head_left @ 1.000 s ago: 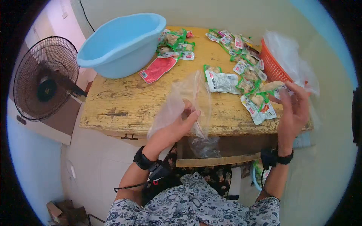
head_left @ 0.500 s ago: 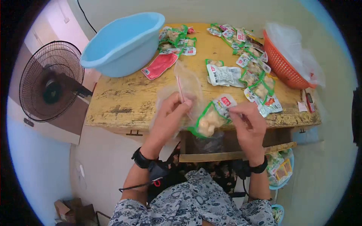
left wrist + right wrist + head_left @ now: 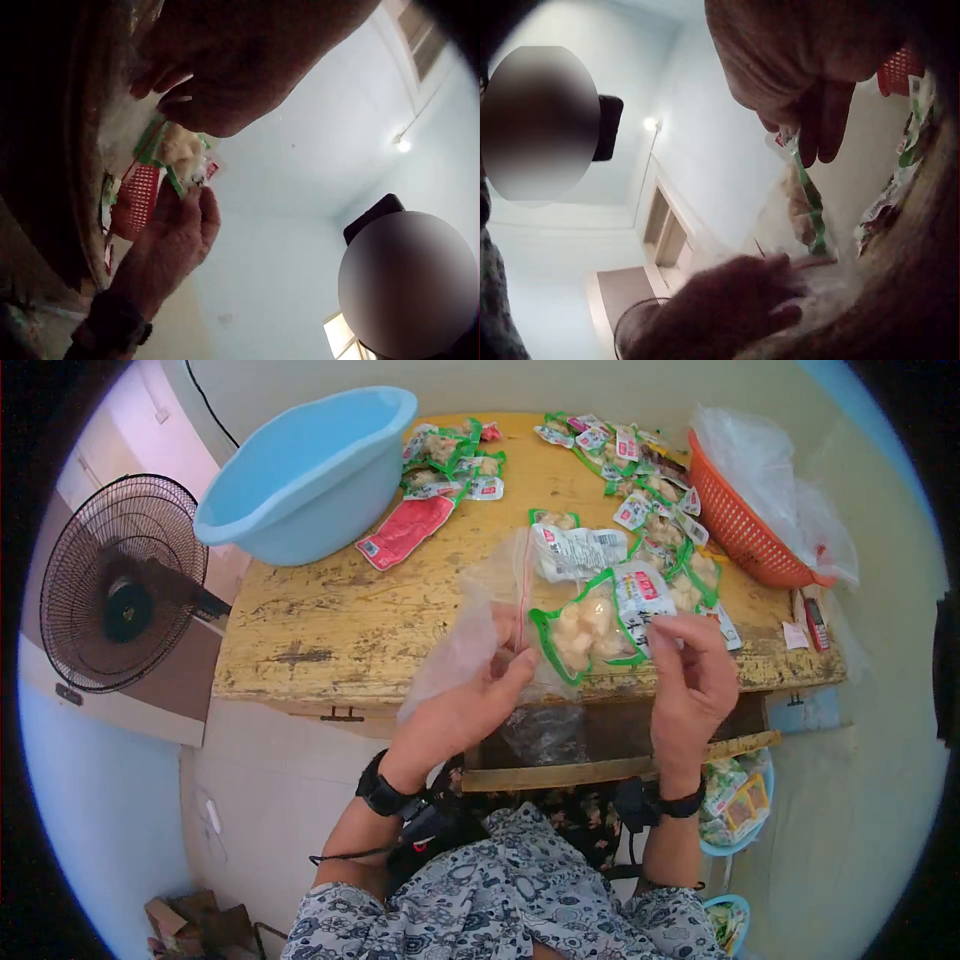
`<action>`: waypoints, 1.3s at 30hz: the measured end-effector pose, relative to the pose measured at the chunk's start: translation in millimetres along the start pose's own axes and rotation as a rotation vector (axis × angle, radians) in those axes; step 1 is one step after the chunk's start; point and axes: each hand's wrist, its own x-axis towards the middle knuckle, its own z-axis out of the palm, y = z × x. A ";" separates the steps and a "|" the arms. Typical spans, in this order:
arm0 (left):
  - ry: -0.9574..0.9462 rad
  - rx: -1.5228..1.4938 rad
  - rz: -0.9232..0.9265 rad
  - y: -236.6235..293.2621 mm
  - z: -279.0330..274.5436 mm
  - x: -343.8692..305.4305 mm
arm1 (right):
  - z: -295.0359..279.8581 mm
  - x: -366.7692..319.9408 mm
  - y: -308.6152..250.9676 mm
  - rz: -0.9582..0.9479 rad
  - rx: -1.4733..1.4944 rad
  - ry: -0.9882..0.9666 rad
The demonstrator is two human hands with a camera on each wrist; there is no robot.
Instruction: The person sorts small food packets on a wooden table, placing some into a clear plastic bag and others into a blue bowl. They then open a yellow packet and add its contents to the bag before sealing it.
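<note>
My left hand [image 3: 462,708] grips a clear zip-lock bag [image 3: 452,645] by its side, thumb near the red zip line at the mouth. Over the front edge of the table, my right hand [image 3: 697,685] pinches the printed end of a green-edged snack packet [image 3: 592,628]. Pale lumps show through the packet's clear part, and its far end overlaps the bag's mouth in the head view. In the left wrist view the packet [image 3: 182,146] sits between both hands. From the right wrist, the packet [image 3: 804,210] appears nearly edge-on, hanging below the fingers.
A light-blue basin [image 3: 310,480] stands at the back left beside a red packet [image 3: 407,530]. Several snack packets [image 3: 660,525] lie at the right, near a red basket [image 3: 735,525] with plastic bags. Below the front edge, a drawer [image 3: 620,768] is pulled out. A fan [image 3: 125,585] stands left.
My right hand has brought a snack packet from the right-hand pile leftward to the zip-lock bag, then raised it slightly. The left hand keeps its hold on the bag.
</note>
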 end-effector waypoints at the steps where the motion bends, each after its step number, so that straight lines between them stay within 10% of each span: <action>1: 0.021 0.085 0.084 -0.3 -0.7 0.8 | 1.4 -1.6 2.9 -0.011 -0.050 -0.016; 16: 0.057 -0.097 0.477 -10.9 -1.2 20.0 | 25.1 -25.2 -0.5 0.420 0.409 0.350; 20: 0.083 -0.071 0.349 7.4 7.6 6.5 | 31.1 -43.7 -0.9 0.245 0.063 0.124; 30: 0.095 -0.446 0.392 8.4 14.4 6.4 | 47.4 -47.7 -13.7 0.515 0.353 -0.093; 39: 0.201 -1.022 0.236 0.2 -1.3 13.1 | 37.2 -45.2 -22.4 0.076 0.093 -0.527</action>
